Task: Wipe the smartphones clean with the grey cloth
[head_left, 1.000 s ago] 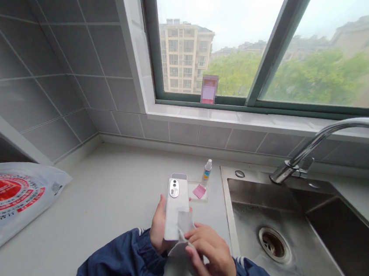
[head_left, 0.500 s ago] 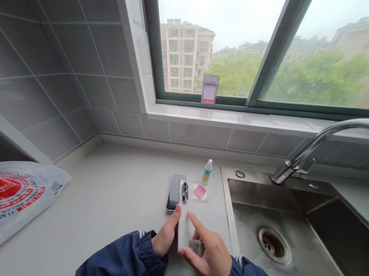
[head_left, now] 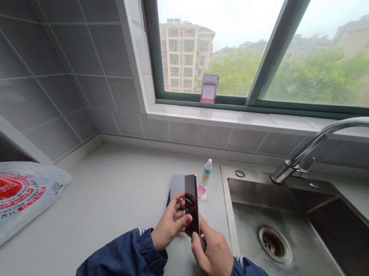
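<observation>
A smartphone (head_left: pixel 190 204) stands tilted up between my hands, its dark glossy screen facing me. My left hand (head_left: pixel 170 224) grips its left edge, thumb over the front and fingers curled by the side. Around the lower right edge my right hand (head_left: pixel 213 253) is closed, thumb near the bottom corner. A small dark grey piece (head_left: pixel 203 244) shows by the right fingers; its kind is unclear. Behind the phone a flat grey rectangular device (head_left: pixel 176 183) lies on the counter, partly covered. A pink square (head_left: pixel 201 191) on a clear piece lies just right of the phone.
A small white-capped bottle (head_left: pixel 207 169) stands behind the pink square. To the right is a steel sink (head_left: pixel 248 223) with a curved faucet (head_left: pixel 305 144). A printed white plastic bag (head_left: pixel 13 201) lies on the pale counter (head_left: pixel 113 192) at left. A window is behind.
The phone has been turned over, from its white back with the cameras to its dark screen. My left fingers have moved up along its side. The grey piece in my right hand is now mostly hidden.
</observation>
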A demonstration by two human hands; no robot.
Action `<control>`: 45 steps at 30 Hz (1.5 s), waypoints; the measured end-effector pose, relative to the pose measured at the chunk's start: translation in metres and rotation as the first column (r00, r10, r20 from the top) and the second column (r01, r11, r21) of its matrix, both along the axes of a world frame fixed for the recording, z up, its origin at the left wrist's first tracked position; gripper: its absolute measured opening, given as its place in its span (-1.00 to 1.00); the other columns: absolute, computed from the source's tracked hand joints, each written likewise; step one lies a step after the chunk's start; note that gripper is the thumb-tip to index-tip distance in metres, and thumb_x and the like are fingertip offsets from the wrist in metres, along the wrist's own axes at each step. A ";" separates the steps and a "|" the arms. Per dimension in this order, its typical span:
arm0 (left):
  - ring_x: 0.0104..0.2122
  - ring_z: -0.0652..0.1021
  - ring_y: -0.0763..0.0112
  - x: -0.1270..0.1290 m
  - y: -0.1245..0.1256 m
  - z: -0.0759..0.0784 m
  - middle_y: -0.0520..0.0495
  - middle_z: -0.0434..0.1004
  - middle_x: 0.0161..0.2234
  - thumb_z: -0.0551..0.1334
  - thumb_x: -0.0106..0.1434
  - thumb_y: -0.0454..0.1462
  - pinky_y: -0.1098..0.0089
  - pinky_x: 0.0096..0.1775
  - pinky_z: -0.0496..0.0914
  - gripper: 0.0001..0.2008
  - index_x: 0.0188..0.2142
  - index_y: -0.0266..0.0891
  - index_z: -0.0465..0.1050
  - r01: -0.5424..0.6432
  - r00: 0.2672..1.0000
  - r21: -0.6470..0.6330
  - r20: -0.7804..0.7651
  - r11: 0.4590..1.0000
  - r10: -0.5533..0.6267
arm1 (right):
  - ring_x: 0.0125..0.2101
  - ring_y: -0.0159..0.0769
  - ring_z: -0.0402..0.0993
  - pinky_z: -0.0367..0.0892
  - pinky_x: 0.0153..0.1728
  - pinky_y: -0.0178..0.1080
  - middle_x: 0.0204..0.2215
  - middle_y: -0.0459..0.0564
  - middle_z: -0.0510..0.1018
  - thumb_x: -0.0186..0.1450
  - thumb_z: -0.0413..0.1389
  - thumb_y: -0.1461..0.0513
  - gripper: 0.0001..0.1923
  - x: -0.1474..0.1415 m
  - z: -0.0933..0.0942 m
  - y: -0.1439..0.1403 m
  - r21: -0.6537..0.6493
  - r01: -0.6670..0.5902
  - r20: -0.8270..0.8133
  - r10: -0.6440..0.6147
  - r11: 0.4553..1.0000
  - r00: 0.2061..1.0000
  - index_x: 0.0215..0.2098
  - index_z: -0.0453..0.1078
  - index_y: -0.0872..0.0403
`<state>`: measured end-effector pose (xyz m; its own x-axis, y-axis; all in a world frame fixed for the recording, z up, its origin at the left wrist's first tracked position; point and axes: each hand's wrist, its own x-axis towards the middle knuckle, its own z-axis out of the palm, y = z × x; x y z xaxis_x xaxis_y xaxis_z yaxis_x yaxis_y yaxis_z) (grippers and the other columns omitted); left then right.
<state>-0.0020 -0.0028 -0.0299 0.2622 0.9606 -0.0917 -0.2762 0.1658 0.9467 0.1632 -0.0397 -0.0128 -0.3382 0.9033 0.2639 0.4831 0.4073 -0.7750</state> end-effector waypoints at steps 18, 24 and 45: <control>-0.53 0.48 0.56 -0.013 0.012 0.016 -0.21 0.25 0.12 0.13 0.29 -0.05 0.46 -0.66 0.39 -0.45 0.21 0.00 0.01 -0.266 0.911 0.138 -0.287 0.954 0.295 | -0.10 -0.04 0.54 0.34 0.03 -0.05 -0.14 0.12 0.62 0.26 0.11 -0.14 -0.44 0.014 -0.021 0.042 -0.454 -0.214 -0.584 -0.108 0.865 0.805 -0.05 0.47 0.13; -0.09 0.46 0.34 -0.025 0.023 0.004 -0.14 0.36 0.04 0.18 0.26 -0.23 0.30 -0.13 0.44 -0.61 0.09 -0.10 0.27 -0.318 0.657 0.498 -0.498 0.807 0.566 | -0.12 -0.04 0.53 0.32 0.05 -0.04 -0.18 0.12 0.62 0.21 0.15 -0.17 -0.41 0.017 -0.033 0.048 -0.483 -0.194 -0.585 -0.150 0.854 0.797 -0.09 0.49 0.13; -0.40 0.56 0.46 -0.053 0.043 -0.001 -0.39 0.14 0.18 0.39 0.01 -0.13 0.46 -0.53 0.44 -0.22 0.15 -0.13 0.05 -0.381 0.844 0.039 -0.393 0.924 0.365 | -0.50 -0.14 0.56 0.50 -0.34 -0.06 -0.46 0.10 0.62 0.08 0.24 -0.17 -0.27 0.023 -0.041 0.051 -0.573 -0.080 -0.437 -0.222 0.815 0.872 -0.01 0.46 0.20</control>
